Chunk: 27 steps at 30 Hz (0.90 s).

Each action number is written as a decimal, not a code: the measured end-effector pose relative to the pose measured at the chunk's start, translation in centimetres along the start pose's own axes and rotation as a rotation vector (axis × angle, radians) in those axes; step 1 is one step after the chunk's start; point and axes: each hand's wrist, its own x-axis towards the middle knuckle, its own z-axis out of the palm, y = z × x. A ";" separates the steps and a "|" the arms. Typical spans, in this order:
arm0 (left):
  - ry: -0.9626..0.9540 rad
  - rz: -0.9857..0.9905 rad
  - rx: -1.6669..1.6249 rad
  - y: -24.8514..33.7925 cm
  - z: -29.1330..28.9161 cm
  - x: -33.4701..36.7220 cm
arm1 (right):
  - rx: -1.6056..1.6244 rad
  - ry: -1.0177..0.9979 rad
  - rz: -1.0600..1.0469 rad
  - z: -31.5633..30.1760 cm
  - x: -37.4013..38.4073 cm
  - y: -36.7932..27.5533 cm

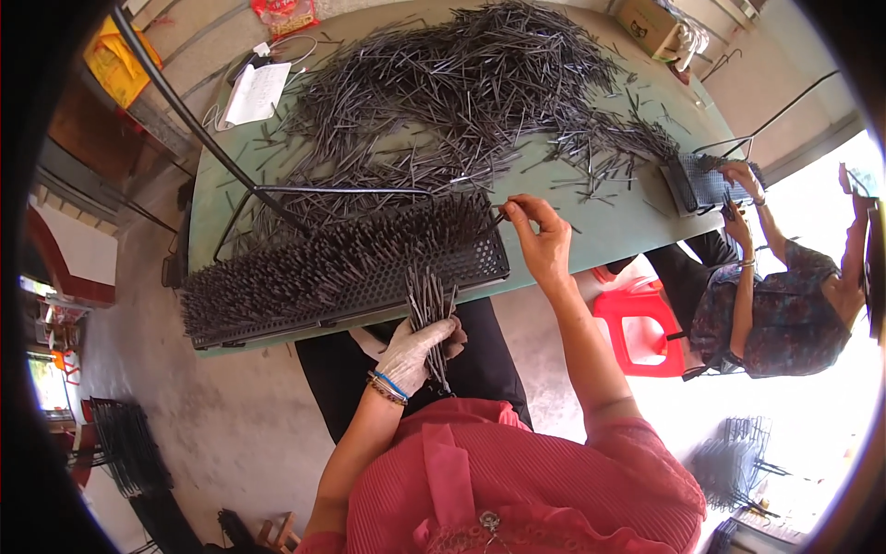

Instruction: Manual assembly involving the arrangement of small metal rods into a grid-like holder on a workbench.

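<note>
A bundle of thin dark sticks (428, 300) stands upright in my left hand (409, 357), which wears a whitish glove and is closed around it near the table's front edge. My right hand (540, 242), bare, pinches what looks like one such stick at the right end of a long black perforated rack (369, 303). Densely packed sticks (318, 263) poke up out of the rack's holes over most of its length, and fewer show at the right end. A black wire handle (346, 190) rises behind the rack.
A big heap of loose sticks (471, 74) covers the back of the green table (637, 222). At the right, another person's hands (738, 175) work at a similar rack (701, 185). Paper (258, 92) and a cardboard box (649, 28) lie at the far corners; a red stool (637, 323) stands right.
</note>
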 end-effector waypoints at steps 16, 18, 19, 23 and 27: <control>0.060 -0.031 0.006 0.2 0.3 0.2 | -0.182 -0.005 -0.208 -0.3 -0.1 -1.4; 0.029 -0.013 0.026 0.0 -0.1 0.3 | -0.190 -0.013 -0.218 -0.4 -0.2 -1.7; 0.029 -0.013 0.026 0.0 -0.1 0.2 | -0.200 -0.019 -0.228 -0.4 -0.2 -1.8; 0.047 -0.025 0.011 0.1 0.1 0.2 | -0.180 -0.041 -0.278 -0.4 -0.1 -1.5; 0.050 -0.014 -0.031 -0.1 -0.1 0.3 | -0.187 -0.055 -0.286 -0.2 -0.1 -1.5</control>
